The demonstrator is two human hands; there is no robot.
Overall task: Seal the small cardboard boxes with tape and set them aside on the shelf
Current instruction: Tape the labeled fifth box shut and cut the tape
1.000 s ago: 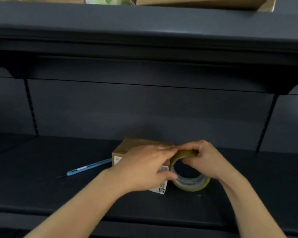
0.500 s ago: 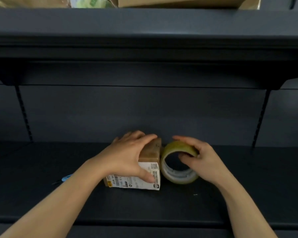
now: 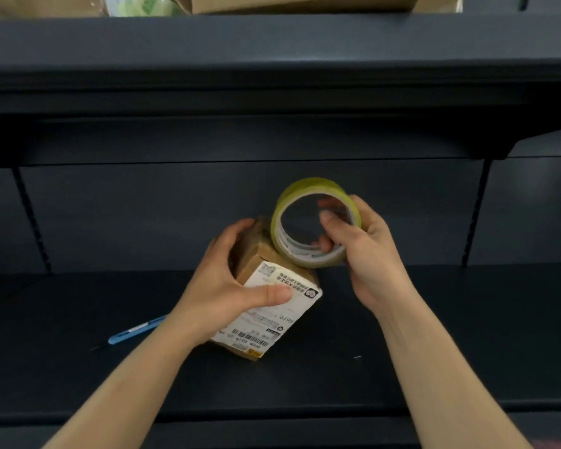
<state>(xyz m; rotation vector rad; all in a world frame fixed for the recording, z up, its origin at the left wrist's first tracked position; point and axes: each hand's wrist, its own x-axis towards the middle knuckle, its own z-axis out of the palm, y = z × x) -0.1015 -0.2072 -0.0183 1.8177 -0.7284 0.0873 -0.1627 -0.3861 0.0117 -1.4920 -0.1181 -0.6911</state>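
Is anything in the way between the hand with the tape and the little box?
Nothing visible. The right hand holds the tape roll right at the far end of the small cardboard box, which the left hand grips. The blue cutter lies aside on the shelf.

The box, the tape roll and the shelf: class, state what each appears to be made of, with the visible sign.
The box: matte brown cardboard with a white printed paper label. The tape roll: glossy yellowish translucent plastic film; its printed white core is probably card. The shelf: smooth dark matte surface, likely painted metal, judging by slotted uprights.
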